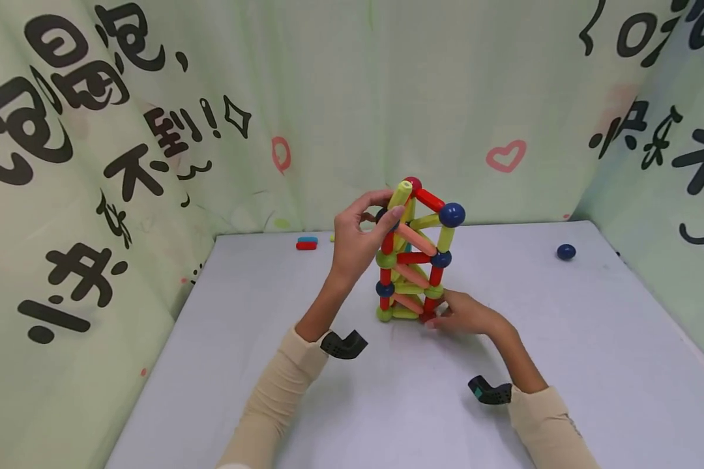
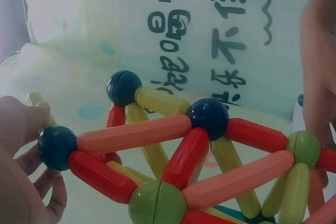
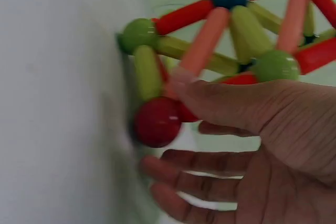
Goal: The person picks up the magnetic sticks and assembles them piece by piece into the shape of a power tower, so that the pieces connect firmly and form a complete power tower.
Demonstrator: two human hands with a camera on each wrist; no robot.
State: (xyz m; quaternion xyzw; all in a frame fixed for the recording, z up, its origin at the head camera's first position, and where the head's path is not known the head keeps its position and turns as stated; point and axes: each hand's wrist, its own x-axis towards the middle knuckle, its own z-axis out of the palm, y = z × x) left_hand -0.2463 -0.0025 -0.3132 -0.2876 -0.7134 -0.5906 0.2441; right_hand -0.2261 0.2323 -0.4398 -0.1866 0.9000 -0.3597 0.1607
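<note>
A tower of magnetic sticks and balls [image 1: 412, 258] stands on the table, built of red, yellow-green and salmon sticks. At its top left corner my left hand [image 1: 358, 238] pinches a yellow-green stick [image 1: 400, 195] just above a blue ball [image 2: 57, 148]. Some left fingers curl beside that ball. Low at the tower's right side is my right hand [image 1: 466, 314], with its thumb across the sticks just above a red ball [image 3: 157, 121]. The right index finger passes behind a red stick, its tip partly hidden, while the other fingers spread loosely below.
A loose blue ball [image 1: 566, 252] lies on the right side of the white table [image 1: 258, 326]. Toward the back left, a red stick [image 1: 307, 246] and a blue stick [image 1: 308, 239] lie together. A printed curtain [image 1: 328, 117] hangs behind and along both sides.
</note>
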